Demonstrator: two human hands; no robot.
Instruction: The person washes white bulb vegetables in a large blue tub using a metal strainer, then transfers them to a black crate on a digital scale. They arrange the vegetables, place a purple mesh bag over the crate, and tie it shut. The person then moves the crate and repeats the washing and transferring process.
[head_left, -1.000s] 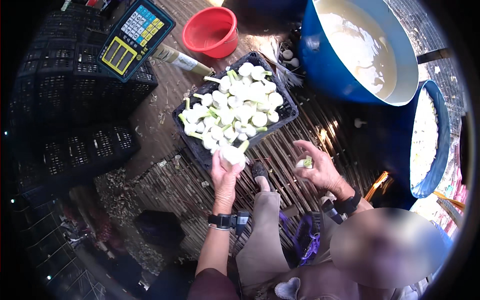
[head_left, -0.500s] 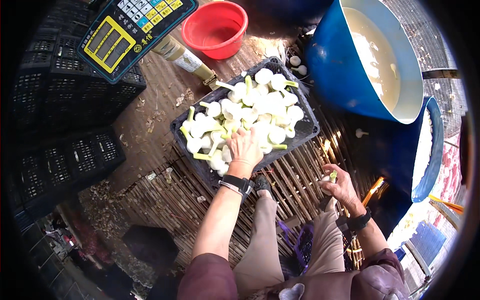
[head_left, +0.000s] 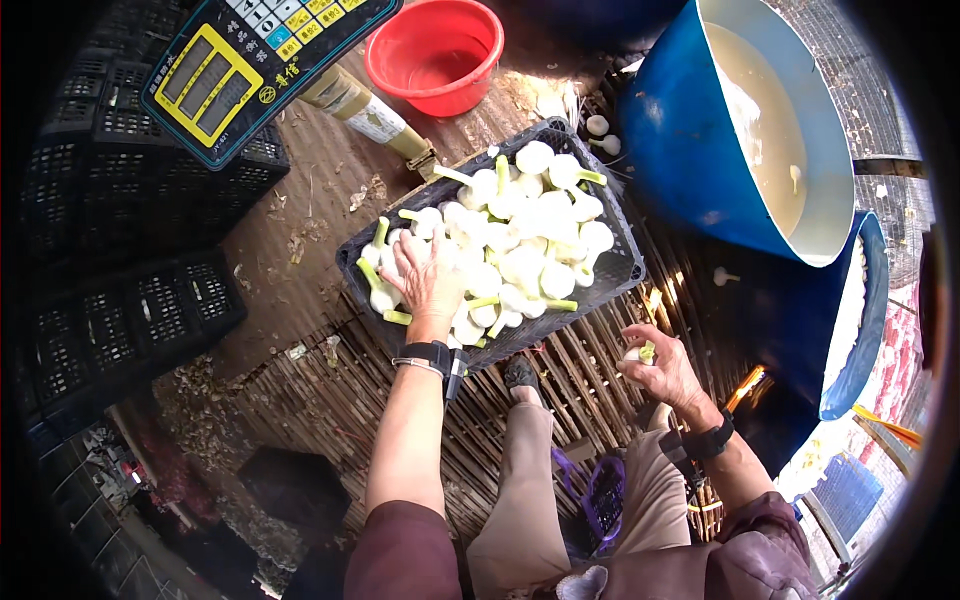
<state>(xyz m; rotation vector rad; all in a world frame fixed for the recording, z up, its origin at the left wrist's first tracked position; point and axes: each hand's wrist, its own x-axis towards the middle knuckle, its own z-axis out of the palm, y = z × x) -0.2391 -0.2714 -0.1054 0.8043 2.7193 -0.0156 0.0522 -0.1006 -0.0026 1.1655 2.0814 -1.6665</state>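
Observation:
A black plastic crate [head_left: 620, 275] full of white bulbs with cut green stems [head_left: 540, 220] sits in front of me. Over the left part of the pile, my left hand [head_left: 425, 270] rests with fingers spread, touching the bulbs. To the crate's lower right, my right hand [head_left: 660, 370] grips a small white bulb with a green top [head_left: 637, 355].
A digital scale [head_left: 215, 85] stands upper left beside stacked black crates [head_left: 150, 300] and a red bucket [head_left: 435, 65]. At right are a blue drum of cloudy water [head_left: 680, 140] and another holding white pieces [head_left: 850, 320]. A purple basket [head_left: 605, 495] lies by my feet on slatted flooring.
My left hand has let go of the bulb it held and moved onto the pile, then leftward across it. My right hand, still holding its bulb, has moved slightly right and down.

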